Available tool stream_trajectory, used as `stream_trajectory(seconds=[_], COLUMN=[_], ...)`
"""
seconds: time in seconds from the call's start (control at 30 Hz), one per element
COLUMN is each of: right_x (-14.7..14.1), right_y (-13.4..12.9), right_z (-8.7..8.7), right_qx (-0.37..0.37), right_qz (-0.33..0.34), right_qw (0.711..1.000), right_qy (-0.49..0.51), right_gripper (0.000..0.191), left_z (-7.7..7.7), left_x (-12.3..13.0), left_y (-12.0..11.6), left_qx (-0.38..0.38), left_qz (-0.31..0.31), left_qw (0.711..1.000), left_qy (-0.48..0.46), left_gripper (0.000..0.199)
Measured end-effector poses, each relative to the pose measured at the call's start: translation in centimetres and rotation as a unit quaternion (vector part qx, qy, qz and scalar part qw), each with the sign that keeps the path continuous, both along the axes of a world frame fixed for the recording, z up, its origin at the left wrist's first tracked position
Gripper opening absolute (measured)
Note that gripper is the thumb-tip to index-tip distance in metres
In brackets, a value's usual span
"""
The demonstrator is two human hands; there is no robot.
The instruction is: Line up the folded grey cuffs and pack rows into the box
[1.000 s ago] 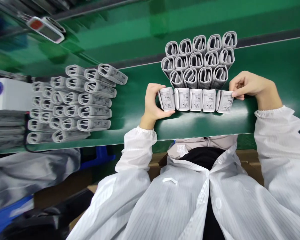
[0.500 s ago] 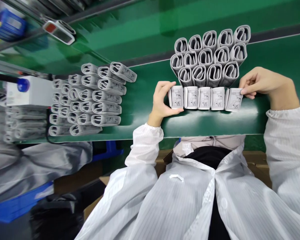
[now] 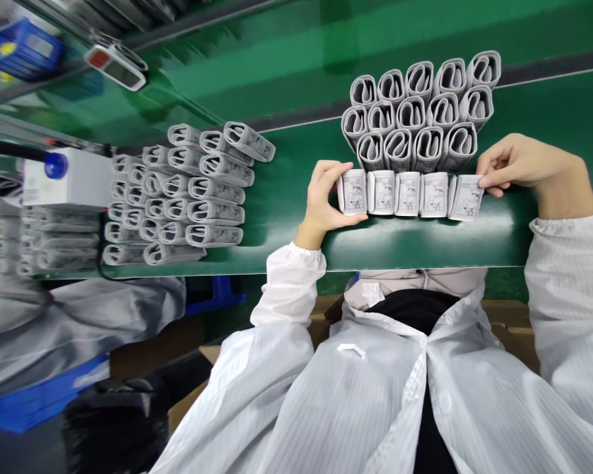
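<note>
Several folded printed paper leaflets stand side by side in a row on the green worktop, printed faces showing. My left hand grips the leftmost folded leaflet, fingers at its top edge and thumb along its bottom. At the other end, my right hand pinches the upper right corner of the rightmost folded leaflet, which leans slightly. Directly behind the row, more rolled-up leaflets are stacked in three tiers with their looped ends towards me.
To the left lies a larger stack of folded leaflets, with a white box beyond it. A handheld white device and a blue basket are at the back left. A co-worker's grey sleeve shows at far left.
The whole view has shifted slightly, so the things appear a little further right. Both hands keep their places at the two ends of the row.
</note>
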State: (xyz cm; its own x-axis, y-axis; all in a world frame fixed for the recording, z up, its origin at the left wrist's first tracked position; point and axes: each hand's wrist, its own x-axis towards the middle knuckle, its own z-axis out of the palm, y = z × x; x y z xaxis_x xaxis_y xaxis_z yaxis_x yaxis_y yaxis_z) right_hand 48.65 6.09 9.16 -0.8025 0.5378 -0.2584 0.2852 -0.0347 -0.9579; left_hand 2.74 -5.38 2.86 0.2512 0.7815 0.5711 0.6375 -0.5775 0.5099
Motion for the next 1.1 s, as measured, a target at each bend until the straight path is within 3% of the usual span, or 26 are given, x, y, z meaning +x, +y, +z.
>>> stream_trajectory(seconds=[0.57,0.9,1.1], right_x=[0.3,0.3,0.3], right_y=[0.2,0.1,0.1], right_z=[-0.1,-0.2,-0.2], right_qx=[0.009,0.007,0.010], right_qz=[-0.001,0.004,0.010], right_qw=[1.000,1.000,1.000], right_qy=[-0.017,-0.008,-0.005], right_gripper=[0.056,0.055,0.056], left_z=[-1.2,-4.2,-3.1], left_x=[-0.2,-1.2,-0.7], left_y=[0.7,1.6,1.2], left_qx=[0.038,0.000,-0.013], left_qz=[-0.041,-0.073,-0.054], left_qw=[0.998,0.992,0.995], left_qy=[-0.034,-0.101,-0.082], left_gripper=[0.118,0.090,0.089])
